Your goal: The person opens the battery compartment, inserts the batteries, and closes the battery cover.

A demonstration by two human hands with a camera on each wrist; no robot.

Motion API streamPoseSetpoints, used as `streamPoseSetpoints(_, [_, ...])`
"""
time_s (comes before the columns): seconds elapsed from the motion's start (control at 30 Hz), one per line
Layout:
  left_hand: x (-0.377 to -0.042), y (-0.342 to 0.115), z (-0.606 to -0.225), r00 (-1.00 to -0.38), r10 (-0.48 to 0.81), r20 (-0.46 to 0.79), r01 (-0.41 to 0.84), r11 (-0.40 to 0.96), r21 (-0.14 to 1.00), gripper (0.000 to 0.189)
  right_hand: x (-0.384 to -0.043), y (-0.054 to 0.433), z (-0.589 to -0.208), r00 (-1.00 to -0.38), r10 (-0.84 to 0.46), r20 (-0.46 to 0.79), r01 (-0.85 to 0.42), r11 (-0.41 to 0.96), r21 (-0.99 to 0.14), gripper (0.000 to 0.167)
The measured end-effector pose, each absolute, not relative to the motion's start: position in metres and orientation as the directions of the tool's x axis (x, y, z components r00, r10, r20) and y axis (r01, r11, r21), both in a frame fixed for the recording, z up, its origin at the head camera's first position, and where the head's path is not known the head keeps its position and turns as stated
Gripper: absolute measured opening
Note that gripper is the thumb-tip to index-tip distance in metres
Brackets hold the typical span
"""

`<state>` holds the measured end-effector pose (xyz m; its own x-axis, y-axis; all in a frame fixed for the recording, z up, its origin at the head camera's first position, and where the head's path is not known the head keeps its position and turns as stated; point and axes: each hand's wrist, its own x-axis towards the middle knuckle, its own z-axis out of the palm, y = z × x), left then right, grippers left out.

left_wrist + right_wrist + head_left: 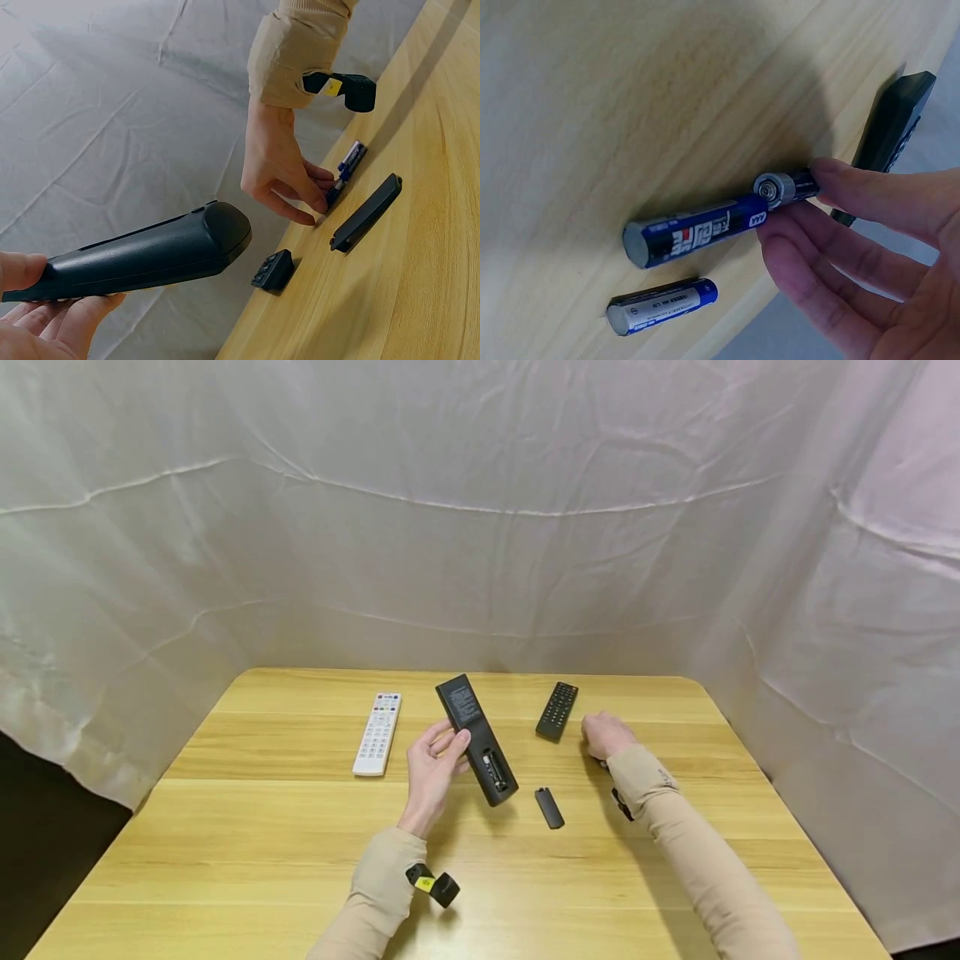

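My left hand (433,772) grips a black remote control (474,727), its back turned up. The battery compartment lies uncovered near the lower end, and a battery (492,770) shows inside. On the right of the table, my right hand (885,247) pinches a dark battery (801,186) between thumb and fingers, low over the wood. Beside its fingertips lies a blue AA battery (697,231), with a smaller blue and silver battery (664,306) next to it. The head view hides these batteries behind the right hand. A black battery cover (550,808) lies between the two hands.
A second black remote (557,712) lies face up beyond the cover, left of my right hand. To the left of my left hand is a white remote (377,735). Pale curtains (480,568) hang behind and beside the wooden table (262,827).
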<state>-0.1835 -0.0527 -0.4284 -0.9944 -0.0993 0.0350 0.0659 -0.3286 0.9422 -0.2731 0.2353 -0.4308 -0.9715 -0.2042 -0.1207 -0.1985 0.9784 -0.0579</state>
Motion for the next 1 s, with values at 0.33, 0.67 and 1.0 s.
streamPoseSetpoints(0.33, [-0.184, -0.052, -0.429, -0.994, -0.104, 0.033, 0.066, -0.328, 0.943, 0.041, -0.274, 0.237, -0.432, -0.970, -0.221, -0.101, -0.215, 0.974, -0.070, 0.003])
streamPoseSetpoints(0.67, [-0.184, -0.051, -0.429, -0.994, -0.099, 0.036, 0.068, -0.343, 0.937, 0.040, -0.269, 0.240, -0.429, -0.977, -0.206, -0.056, -0.192, 0.962, -0.196, 0.011])
streamPoseSetpoints(1.0, [-0.185, -0.051, -0.429, -0.994, -0.098, 0.039, 0.071, -0.350, 0.934, 0.040, -0.254, 0.235, -0.421, -0.971, -0.195, 0.136, -0.234, 0.890, -0.392, 0.023])
